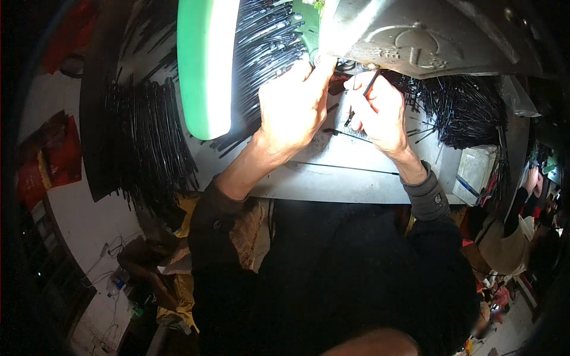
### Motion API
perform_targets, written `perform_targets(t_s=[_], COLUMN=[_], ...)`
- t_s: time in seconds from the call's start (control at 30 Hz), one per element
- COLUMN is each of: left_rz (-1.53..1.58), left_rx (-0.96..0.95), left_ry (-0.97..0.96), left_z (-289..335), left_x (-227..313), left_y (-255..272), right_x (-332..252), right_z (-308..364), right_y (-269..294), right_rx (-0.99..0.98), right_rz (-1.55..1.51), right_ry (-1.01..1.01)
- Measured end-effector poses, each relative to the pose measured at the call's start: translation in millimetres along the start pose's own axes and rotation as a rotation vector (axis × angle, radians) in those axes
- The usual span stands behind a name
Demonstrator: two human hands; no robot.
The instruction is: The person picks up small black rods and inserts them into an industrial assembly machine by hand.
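Note:
My left hand (291,110) reaches up to the metal machine (409,50), its thumb and index finger closed at the machine's lower edge. What they pinch is lost in the glare. Close by on the right, my right hand (383,113) grips a thin black rod (372,84), which slants up from between the fingers toward the machine's underside. A few loose black rods (353,136) lie on the pale tabletop (356,187) below the hands. The working point between the fingertips is partly hidden.
A bright green-backed lamp (199,77) hangs left of my hands, over a heap of black rods (264,71). Another bundle (148,136) lies farther left. At right are a dense rod pile (469,113) and a white box (475,172). A co-worker's hand (531,180) shows at far right.

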State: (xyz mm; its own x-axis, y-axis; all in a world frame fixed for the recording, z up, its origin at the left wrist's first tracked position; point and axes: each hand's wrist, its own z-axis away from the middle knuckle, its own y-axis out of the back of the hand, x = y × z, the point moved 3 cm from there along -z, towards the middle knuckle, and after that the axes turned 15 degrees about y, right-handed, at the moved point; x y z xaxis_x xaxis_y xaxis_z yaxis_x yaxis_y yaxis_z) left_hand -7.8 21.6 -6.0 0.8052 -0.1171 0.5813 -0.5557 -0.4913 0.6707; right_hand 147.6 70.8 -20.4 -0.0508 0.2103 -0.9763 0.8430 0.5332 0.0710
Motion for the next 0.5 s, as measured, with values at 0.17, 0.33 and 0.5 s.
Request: perform_targets(t_s=[0.17, 0.33, 0.5], left_rz=[-0.015, 0.040, 0.011], left_rx=[0.013, 0.047, 0.040], left_ry=[-0.016, -0.024, -0.030], left_z=[-1.6, 1.9, -1.1], left_x=[-0.4, -6.3, -1.9], left_y=[-1.8, -4.5, -2.2], right_x=[3.4, 6.9, 7.2], right_z=[-0.3, -1.5, -0.9], right_y=[0.3, -0.8, 0.7], right_rx=[0.002, 0.003, 0.000], right_rz=[0.020, 0.047, 0.037], right_ry=[0.001, 0.078, 0.042])
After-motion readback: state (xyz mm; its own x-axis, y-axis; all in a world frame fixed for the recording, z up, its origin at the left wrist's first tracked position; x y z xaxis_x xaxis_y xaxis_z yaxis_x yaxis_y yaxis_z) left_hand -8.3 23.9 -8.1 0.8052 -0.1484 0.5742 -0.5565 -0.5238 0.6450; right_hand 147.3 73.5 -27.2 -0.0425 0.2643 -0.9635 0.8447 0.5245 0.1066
